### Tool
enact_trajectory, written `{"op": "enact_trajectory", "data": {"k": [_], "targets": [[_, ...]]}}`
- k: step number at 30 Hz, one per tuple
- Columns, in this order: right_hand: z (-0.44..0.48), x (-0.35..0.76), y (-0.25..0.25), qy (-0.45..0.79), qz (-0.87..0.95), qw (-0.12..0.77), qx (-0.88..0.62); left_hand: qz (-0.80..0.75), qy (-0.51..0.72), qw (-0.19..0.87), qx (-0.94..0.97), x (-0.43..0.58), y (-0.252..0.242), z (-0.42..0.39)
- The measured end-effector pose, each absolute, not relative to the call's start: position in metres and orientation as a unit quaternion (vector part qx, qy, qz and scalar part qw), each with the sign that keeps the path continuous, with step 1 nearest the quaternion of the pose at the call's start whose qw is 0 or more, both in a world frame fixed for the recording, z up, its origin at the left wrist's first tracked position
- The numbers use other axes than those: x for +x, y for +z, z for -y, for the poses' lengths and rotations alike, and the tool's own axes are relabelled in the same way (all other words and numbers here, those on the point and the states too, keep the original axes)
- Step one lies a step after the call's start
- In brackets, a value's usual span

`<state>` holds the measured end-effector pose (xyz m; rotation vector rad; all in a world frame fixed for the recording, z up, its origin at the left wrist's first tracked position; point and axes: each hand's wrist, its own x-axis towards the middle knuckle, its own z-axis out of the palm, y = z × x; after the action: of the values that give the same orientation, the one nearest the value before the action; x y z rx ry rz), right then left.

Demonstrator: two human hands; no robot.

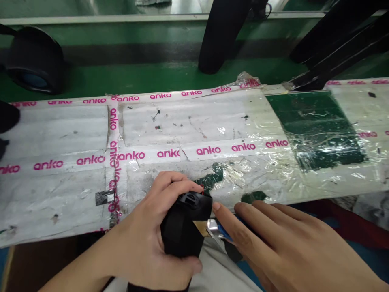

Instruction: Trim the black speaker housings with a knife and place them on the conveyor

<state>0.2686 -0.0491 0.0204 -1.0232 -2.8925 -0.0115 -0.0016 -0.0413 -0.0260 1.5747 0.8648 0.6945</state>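
A black angular plastic device (184, 231) is gripped by my left hand (152, 239), its fingers curled over the top and the thumb along the near side. A short red wire (202, 188) shows at the device's upper end, close to my left index fingertip. My right hand (273, 239) is closed around a tool with a blue and silver body (216, 229), mostly hidden under the fingers. The tool's metal end is beside the right side of the device, and my right index fingertip points at the device's top corner.
The worktop (188, 117) is covered in white sheeting with pink-lettered tape and torn clear film. A small black label (105, 198) lies left. Beyond it, a green surface (136, 77) holds a round black object (35, 61), a black cylinder (220, 38) and long dark parts (340, 52).
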Motion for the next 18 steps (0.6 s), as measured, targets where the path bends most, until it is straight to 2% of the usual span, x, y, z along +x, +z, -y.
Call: {"op": "enact_trajectory", "data": {"k": [9, 18], "targets": [[0.049, 0.266, 0.016, -0.003, 0.941, 0.031, -0.336, -0.367, 0.304, 0.573, 0.666, -0.001, -0.027, 0.041], [0.06, 0.261, 0.009, -0.052, 0.934, 0.005, -0.354, -0.367, 0.302, 0.559, 0.679, -0.001, -0.024, 0.04]]}}
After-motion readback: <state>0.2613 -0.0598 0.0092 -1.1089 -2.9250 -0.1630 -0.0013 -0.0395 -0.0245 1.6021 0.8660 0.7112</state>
